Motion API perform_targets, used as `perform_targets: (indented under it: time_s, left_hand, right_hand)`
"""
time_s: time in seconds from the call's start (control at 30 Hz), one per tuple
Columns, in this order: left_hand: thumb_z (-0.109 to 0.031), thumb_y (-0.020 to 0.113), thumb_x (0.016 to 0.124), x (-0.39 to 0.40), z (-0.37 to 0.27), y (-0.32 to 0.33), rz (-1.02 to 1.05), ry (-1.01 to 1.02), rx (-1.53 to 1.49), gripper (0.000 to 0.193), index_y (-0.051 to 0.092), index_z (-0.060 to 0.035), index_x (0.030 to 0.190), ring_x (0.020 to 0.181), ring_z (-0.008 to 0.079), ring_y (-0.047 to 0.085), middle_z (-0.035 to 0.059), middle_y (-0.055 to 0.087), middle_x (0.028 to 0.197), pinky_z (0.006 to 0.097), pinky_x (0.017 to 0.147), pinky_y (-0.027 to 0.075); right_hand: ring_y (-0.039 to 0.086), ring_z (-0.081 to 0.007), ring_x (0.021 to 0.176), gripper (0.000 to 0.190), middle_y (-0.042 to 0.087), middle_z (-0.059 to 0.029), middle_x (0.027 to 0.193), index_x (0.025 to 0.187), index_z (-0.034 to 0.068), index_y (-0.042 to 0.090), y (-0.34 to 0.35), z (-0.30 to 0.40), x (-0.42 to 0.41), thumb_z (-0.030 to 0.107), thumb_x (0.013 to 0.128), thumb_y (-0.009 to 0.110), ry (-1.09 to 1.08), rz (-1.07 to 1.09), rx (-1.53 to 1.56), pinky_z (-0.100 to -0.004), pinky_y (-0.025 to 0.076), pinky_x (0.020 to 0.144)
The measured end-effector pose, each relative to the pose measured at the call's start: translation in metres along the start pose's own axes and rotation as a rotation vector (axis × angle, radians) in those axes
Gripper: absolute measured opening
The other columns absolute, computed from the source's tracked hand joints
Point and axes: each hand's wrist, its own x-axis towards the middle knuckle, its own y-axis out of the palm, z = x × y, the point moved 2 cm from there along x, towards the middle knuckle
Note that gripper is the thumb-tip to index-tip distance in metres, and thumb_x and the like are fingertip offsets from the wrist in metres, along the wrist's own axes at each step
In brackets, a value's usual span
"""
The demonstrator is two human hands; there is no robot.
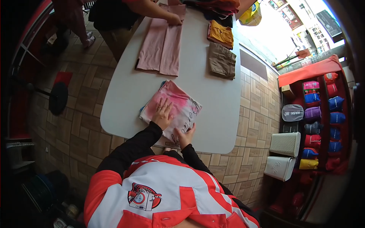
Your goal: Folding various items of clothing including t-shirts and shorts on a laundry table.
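Observation:
A folded pink-and-white tie-dye garment [178, 98], bearing black script lettering, lies on the near part of the white table [119, 111]. Blue fabric peeks out along its left edge. My left hand [163, 114] rests palm down on the pink middle of the cloth, fingers slightly spread. Close to the garment's lower right edge is my right hand [186, 135], thumb and fingers apart, touching the fabric beside the lettering. Neither hand visibly grips anything.
Across the table, another person's hand [174, 20] touches pink trousers [161, 47]. Folded brown shorts [222, 61] and a stack topped by a yellow garment [221, 32] sit along the right edge. White hampers [285, 144] and shelves of bagged bundles [311, 112] stand farther right.

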Motion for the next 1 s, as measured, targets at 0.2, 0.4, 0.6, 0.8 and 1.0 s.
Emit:
perform_targets:
  time_s: [0.2, 0.4, 0.6, 0.8, 1.0]
  left_hand:
    - [-0.035, 0.046, 0.086, 0.014, -0.032, 0.031, 0.124, -0.168, -0.340, 0.056, 0.030, -0.0056, 0.131, 0.125, 0.0328, 0.025, 0.0201, 0.028, 0.134, 0.0388, 0.102, 0.021]
    - [-0.038, 0.041, 0.089, 0.019, -0.037, 0.017, 0.382, -0.267, -1.195, 0.055, 0.027, -0.0060, 0.132, 0.122, 0.0241, 0.033, 0.0187, 0.034, 0.131, 0.0283, 0.099, 0.027]
    - [-0.031, 0.041, 0.091, -0.012, -0.002, -0.005, 0.296, -0.521, -1.056, 0.051, 0.028, -0.0025, 0.131, 0.119, 0.0207, 0.037, 0.0170, 0.038, 0.129, 0.0271, 0.097, 0.029]
    - [-0.025, 0.043, 0.088, -0.033, 0.004, 0.004, -0.116, -0.283, -0.461, 0.048, 0.031, -0.0043, 0.130, 0.123, 0.0286, 0.031, 0.0168, 0.036, 0.131, 0.0346, 0.101, 0.023]
    - [-0.030, 0.046, 0.084, 0.022, -0.023, 0.034, 0.067, 0.099, 0.241, 0.053, 0.033, -0.0087, 0.130, 0.128, 0.0320, 0.019, 0.0136, 0.029, 0.136, 0.0509, 0.103, 0.010]
  right_hand:
    - [0.058, -0.0212, 0.061, 0.016, 0.057, -0.0083, 0.072, 0.085, 0.003, 0.052, -0.058, 0.060, 0.048, 0.008, 0.070, 0.055, 0.759, 0.421, 0.926, -0.0329, 0.050, 0.058]
    - [0.056, -0.0202, 0.071, 0.043, 0.056, -0.0100, 0.082, 0.105, -0.002, 0.045, -0.187, 0.131, 0.087, 0.004, 0.063, 0.052, 0.013, 0.170, 0.374, -0.0294, 0.046, 0.065]
    - [0.052, -0.0405, 0.092, 0.060, 0.051, -0.0305, 0.100, 0.120, -0.006, 0.034, -0.119, 0.121, 0.066, 0.000, 0.062, 0.049, -0.179, -0.088, -0.523, -0.0412, 0.043, 0.079]
    - [0.051, -0.0350, 0.095, 0.052, 0.051, -0.0203, 0.104, 0.118, 0.001, 0.041, -0.003, 0.067, -0.013, 0.008, 0.069, 0.056, -0.305, 0.457, -0.351, -0.0381, 0.042, 0.081]
    - [0.029, -0.0295, 0.124, 0.053, 0.038, -0.0149, 0.129, 0.124, 0.008, 0.039, 0.001, 0.023, 0.082, 0.039, 0.081, 0.046, -0.606, -0.249, -0.887, -0.0493, 0.014, 0.102]
